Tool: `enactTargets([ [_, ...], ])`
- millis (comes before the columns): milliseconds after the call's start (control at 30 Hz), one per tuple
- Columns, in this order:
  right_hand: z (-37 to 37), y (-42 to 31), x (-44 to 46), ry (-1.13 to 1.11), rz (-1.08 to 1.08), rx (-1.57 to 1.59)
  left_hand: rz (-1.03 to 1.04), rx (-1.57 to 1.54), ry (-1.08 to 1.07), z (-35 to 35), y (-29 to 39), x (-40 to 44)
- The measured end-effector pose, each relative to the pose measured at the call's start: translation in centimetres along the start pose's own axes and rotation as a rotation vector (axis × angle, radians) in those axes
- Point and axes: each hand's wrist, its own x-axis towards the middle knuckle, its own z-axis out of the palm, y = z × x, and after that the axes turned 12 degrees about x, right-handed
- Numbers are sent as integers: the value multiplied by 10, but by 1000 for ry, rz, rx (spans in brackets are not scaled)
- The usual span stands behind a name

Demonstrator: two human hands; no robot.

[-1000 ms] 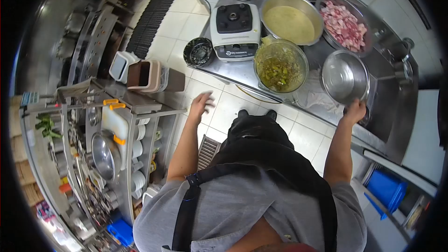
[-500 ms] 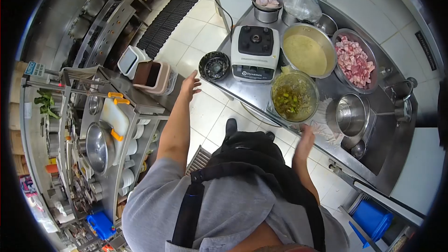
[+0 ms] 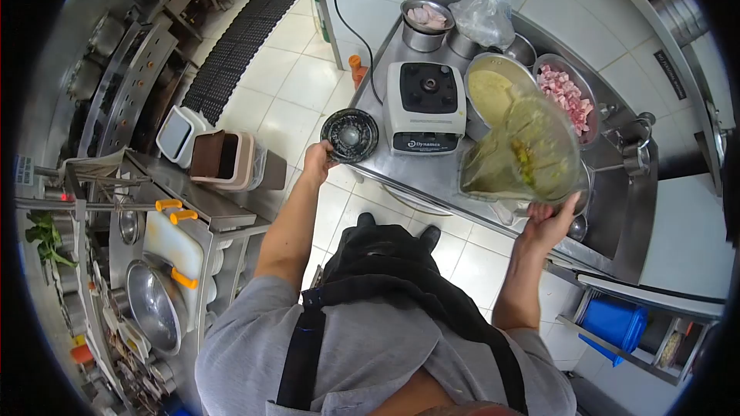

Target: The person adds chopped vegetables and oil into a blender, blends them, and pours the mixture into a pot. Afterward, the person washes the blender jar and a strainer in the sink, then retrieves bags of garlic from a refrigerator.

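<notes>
My left hand [image 3: 317,162] grips the edge of a round black lid [image 3: 349,136] at the counter's left corner. With my right hand [image 3: 549,223] I hold a clear blender jar [image 3: 528,146] tilted on its side. Green pieces and a greenish residue cling to its inside. The jar partly covers a large metal pot [image 3: 487,92] of pale yellow-green liquid. The white blender base [image 3: 426,108] stands without its jar between the lid and the pot.
Beyond the jar are a bowl of chopped raw meat [image 3: 566,92] and a sink [image 3: 617,208]. A small pot with pale meat [image 3: 426,19] and a plastic bag [image 3: 484,15] stand at the back. Bins [image 3: 223,158] and a shelf rack are on the left.
My right hand has moved from the metal bowl to the jar, now lifted and tipped. My left hand has reached forward and taken hold of the black lid.
</notes>
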Motion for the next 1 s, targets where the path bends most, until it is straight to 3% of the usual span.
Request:
enactTargets([
  [167, 83, -24, 12, -157, -28, 45, 71, -44, -19, -22, 5, -24],
  [267, 128, -6, 21, -183, -58, 54, 229, -333, -164, -41, 21, -60],
  [400, 167, 33, 42, -258, -18, 89, 203, -685, -325, -66, 24, -90],
  [833, 183, 90, 62, -301, 16, -76, 318, -933, -349, -61, 52, -172],
  [967, 180, 96, 78, -279, 37, -76, 348, -1144, -481, -52, 36, -157],
  [1000, 179, 94, 78, -290, 50, -92, 367, -1106, -633, -38, 49, -168],
])
